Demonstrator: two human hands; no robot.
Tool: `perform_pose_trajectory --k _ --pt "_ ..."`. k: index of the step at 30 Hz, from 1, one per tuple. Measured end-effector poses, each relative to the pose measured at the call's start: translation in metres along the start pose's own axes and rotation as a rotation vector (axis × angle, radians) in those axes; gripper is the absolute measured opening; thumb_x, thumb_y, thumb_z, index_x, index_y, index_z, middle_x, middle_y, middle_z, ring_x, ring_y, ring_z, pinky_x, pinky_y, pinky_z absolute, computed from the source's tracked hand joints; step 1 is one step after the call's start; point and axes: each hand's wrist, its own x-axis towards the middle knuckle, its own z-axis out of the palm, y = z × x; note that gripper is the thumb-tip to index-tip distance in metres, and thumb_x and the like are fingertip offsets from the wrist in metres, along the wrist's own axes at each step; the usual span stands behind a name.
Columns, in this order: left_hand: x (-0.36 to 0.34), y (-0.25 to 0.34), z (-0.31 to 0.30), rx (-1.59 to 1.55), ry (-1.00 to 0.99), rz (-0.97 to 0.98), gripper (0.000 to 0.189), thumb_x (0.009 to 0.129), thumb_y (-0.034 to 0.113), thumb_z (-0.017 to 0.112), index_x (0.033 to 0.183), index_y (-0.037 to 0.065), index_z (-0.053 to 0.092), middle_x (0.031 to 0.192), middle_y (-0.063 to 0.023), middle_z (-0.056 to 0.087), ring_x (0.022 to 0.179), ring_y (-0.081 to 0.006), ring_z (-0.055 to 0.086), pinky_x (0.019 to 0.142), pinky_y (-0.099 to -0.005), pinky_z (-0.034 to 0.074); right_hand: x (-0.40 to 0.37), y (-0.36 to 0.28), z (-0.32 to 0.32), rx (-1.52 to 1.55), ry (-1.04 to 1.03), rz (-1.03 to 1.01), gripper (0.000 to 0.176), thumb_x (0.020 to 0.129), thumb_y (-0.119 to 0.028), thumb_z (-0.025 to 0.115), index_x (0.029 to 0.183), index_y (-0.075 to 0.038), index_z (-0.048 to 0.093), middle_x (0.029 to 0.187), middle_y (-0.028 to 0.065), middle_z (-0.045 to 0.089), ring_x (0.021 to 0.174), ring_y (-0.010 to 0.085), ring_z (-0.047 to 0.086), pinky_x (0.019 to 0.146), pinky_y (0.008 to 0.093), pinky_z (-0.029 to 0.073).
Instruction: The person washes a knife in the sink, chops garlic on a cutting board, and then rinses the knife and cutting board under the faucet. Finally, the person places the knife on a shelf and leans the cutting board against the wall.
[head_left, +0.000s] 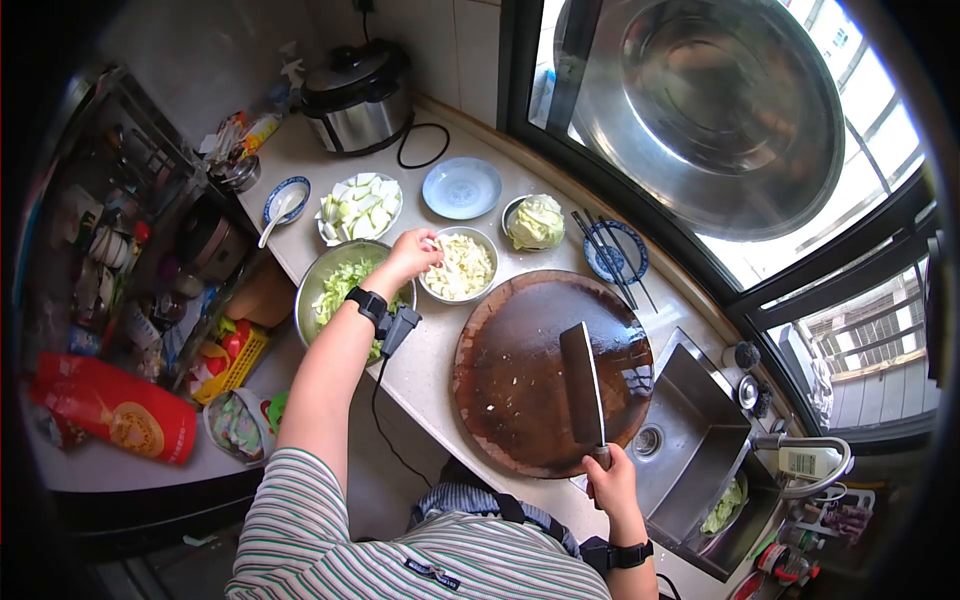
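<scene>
My left hand is at the left rim of a bowl of pale chopped pieces, its fingers pinched together; what they hold is too small to name. Under my left forearm stands a metal bowl of shredded green leaves. My right hand grips the handle of a cleaver, whose wide blade lies over the right part of the round wooden chopping board. The board is dark and wet, with a few small scraps on it.
Behind are a plate of cut pale-green vegetable, a blue plate, a cabbage piece, and chopsticks by a patterned dish. A sink is at right, a cooker at back left.
</scene>
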Motion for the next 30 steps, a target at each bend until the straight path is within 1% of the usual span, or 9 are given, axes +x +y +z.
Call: perform_pose_trajectory --k 4,7,11,16,22,26,27,29,30 --pt "-0.004 0.007 0.009 0.437 0.186 0.137 0.020 0.069 0.014 0.064 0.084 0.001 0.059 0.071 -0.0100 0.062 0.066 -0.0202 0.061 0.061 -0.0302 0.048 -0.005 -0.003 0.002 -0.036 -0.015 0.004 0.014 0.077 -0.011 0.059 0.079 0.000 0.050 0.050 0.0031 0.050 0.038 0.0103 0.049 0.034 0.0246 0.037" --pt "0.001 -0.001 0.011 0.525 0.214 0.179 0.024 0.068 0.019 0.065 0.085 0.002 0.059 0.073 -0.0110 0.062 0.068 -0.0238 0.061 0.064 -0.0319 0.048 -0.008 -0.007 0.003 -0.042 -0.015 0.001 0.015 0.077 -0.012 0.059 0.079 0.000 0.050 0.050 0.0031 0.050 0.038 0.0104 0.049 0.034 0.0246 0.037" --pt "-0.001 -0.002 0.019 0.466 0.222 0.136 0.020 0.068 0.015 0.064 0.083 0.002 0.060 0.071 -0.0083 0.062 0.065 -0.0154 0.059 0.060 -0.0288 0.047 -0.008 -0.005 0.002 -0.060 -0.027 -0.006 0.015 0.077 -0.011 0.059 0.079 0.000 0.049 0.051 0.0031 0.050 0.038 0.0104 0.048 0.034 0.0245 0.037" --pt "-0.067 0.002 0.061 0.323 -0.214 0.104 0.014 0.069 0.012 0.063 0.079 0.003 0.061 0.066 -0.0039 0.060 0.062 -0.0097 0.055 0.056 -0.0255 0.045 -0.010 -0.005 0.004 0.000 -0.017 -0.042 0.015 0.077 -0.012 0.059 0.081 -0.001 0.049 0.051 0.0022 0.049 0.038 0.0102 0.048 0.034 0.0243 0.037" --pt "-0.163 -0.026 0.127 0.232 -0.190 -0.037 0.017 0.071 0.012 0.065 0.081 0.000 0.060 0.067 -0.0069 0.061 0.062 -0.0134 0.058 0.059 -0.0269 0.047 -0.022 -0.003 0.011 -0.162 -0.096 -0.104 0.018 0.077 -0.014 0.061 0.085 -0.001 0.051 0.052 0.0037 0.051 0.040 0.0100 0.050 0.038 0.0249 0.040" --pt "-0.177 -0.036 0.143 0.219 -0.090 -0.057 0.018 0.071 0.013 0.065 0.081 0.000 0.058 0.067 -0.0097 0.062 0.064 -0.0174 0.061 0.061 -0.0283 0.048 -0.027 0.010 0.018 -0.364 -0.137 -0.175 0.024 0.074 -0.019 0.061 0.085 0.000 0.052 0.066 0.0195 0.057 0.064 0.0356 0.057 0.057 0.0379 0.045" --pt "-0.179 -0.036 0.144 0.222 -0.067 -0.061 0.017 0.071 0.013 0.065 0.080 0.000 0.058 0.067 -0.0101 0.062 0.064 -0.0182 0.061 0.061 -0.0286 0.048 -0.027 0.014 0.021 -0.366 -0.138 -0.172 0.024 0.074 -0.019 0.061 0.085 0.000 0.052 0.066 0.0195 0.057 0.064 0.0356 0.057 0.057 0.0379 0.045" --pt "-0.181 -0.035 0.146 0.229 -0.037 -0.050 0.016 0.071 0.014 0.065 0.078 0.001 0.059 0.068 -0.0112 0.062 0.065 -0.0214 0.061 0.061 -0.0308 0.048 -0.027 0.023 0.027 -0.396 -0.137 -0.312 0.019 0.076 -0.015 0.060 0.083 0.000 0.051 0.052 0.0071 0.053 0.043 0.0143 0.053 0.041 0.0272 0.042" --pt "-0.182 -0.034 0.146 0.236 -0.005 -0.035 0.014 0.071 0.014 0.064 0.076 0.002 0.060 0.069 -0.0123 0.062 0.066 -0.0246 0.062 0.061 -0.0330 0.048 -0.028 0.020 0.029 -0.414 -0.153 -0.281 0.020 0.076 -0.016 0.060 0.081 0.000 0.050 0.053 0.0092 0.053 0.044 0.0171 0.055 0.043 0.0294 0.043"
